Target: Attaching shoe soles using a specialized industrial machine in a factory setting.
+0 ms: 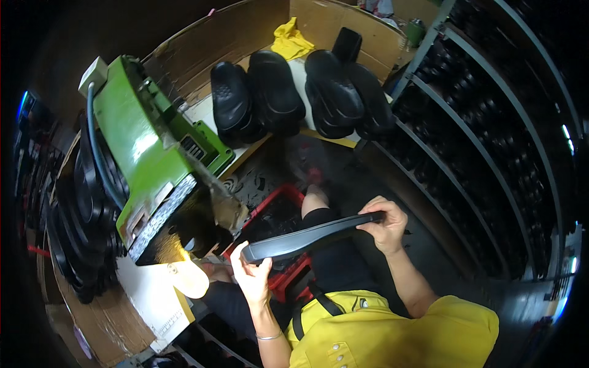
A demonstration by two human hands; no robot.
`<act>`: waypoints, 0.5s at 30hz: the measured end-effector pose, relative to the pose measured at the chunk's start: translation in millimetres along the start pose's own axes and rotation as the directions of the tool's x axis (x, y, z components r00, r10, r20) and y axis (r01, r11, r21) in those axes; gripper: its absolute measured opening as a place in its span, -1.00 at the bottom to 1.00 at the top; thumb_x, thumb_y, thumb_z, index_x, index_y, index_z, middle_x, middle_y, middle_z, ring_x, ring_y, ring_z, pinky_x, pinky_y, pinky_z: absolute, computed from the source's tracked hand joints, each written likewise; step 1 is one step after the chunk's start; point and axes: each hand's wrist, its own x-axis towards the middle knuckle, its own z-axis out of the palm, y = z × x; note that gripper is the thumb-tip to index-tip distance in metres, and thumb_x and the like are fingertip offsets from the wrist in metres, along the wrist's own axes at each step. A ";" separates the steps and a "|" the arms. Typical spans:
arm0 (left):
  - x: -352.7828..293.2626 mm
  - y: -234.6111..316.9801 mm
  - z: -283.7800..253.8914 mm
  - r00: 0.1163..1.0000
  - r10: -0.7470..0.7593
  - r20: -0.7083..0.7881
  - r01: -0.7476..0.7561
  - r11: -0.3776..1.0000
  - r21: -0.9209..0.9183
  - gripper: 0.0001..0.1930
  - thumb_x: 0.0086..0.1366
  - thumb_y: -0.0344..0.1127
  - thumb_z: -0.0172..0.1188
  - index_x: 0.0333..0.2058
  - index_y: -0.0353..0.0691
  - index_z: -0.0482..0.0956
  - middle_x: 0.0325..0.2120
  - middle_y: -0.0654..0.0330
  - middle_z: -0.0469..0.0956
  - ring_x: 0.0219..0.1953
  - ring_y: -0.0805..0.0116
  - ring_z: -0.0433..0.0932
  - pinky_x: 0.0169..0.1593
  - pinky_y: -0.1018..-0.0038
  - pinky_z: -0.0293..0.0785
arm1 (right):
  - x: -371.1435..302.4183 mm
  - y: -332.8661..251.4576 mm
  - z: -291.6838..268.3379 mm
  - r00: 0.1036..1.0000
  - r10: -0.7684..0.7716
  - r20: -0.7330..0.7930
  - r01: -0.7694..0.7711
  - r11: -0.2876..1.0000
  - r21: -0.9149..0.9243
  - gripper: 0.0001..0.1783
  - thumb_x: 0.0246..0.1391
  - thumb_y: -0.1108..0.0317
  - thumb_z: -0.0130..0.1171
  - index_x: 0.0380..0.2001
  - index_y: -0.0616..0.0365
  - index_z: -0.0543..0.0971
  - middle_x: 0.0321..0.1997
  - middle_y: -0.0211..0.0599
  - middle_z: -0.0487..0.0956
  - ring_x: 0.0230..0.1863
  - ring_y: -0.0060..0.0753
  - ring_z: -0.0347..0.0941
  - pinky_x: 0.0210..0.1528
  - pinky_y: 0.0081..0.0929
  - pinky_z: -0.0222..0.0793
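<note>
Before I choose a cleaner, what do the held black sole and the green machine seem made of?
Black sole: probably rubber or foam, satin; its smooth side shows a soft sheen. Green machine: likely painted metal, glossy; a bright highlight on its surface.

A slim silver bangle [270,337] circled the wrist just behind the grip of the bare left hand [253,279]. Farther back from the grip, a bright yellow shirt [392,337] had short sleeves [467,316], pale round buttons [337,347] and dark straps [328,303]. Black legwear [343,260] showed below the grip.
</note>
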 end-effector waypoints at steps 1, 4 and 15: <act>0.2 -2.3 1.2 1.000 -0.014 0.011 0.014 1.000 -0.005 -0.35 -0.02 -0.65 0.29 0.08 -0.21 0.29 -0.19 0.24 0.40 -0.18 0.47 0.43 -0.15 0.58 0.41 | 1.4 0.9 -0.6 1.000 -0.008 0.015 0.008 1.000 0.010 -0.58 -0.33 0.67 0.44 -0.33 0.24 0.49 -0.35 -0.19 0.55 -0.30 -0.38 0.49 -0.21 -0.51 0.45; -3.9 -4.9 -3.2 0.986 -0.164 0.019 0.160 0.979 0.126 -0.38 0.02 -0.65 0.24 0.09 -0.16 0.29 -0.20 0.24 0.40 -0.22 0.49 0.44 -0.27 0.61 0.43 | 0.0 6.7 -2.3 0.994 0.102 -0.047 -0.095 0.988 0.119 -0.56 -0.31 0.66 0.45 -0.31 0.24 0.47 -0.33 -0.21 0.54 -0.29 -0.43 0.49 -0.19 -0.51 0.44; -11.8 -5.4 77.6 0.964 -0.248 0.095 0.251 0.968 -0.028 -0.59 0.14 -0.55 0.11 -0.03 -0.18 0.26 -0.10 0.14 0.36 -0.16 0.34 0.46 -0.20 0.36 0.60 | -40.6 38.4 8.3 0.887 0.357 -0.292 -0.220 0.884 0.413 -0.35 0.07 0.52 0.18 0.18 0.16 0.14 0.04 -0.31 0.36 0.05 -0.42 0.30 0.17 -0.42 0.19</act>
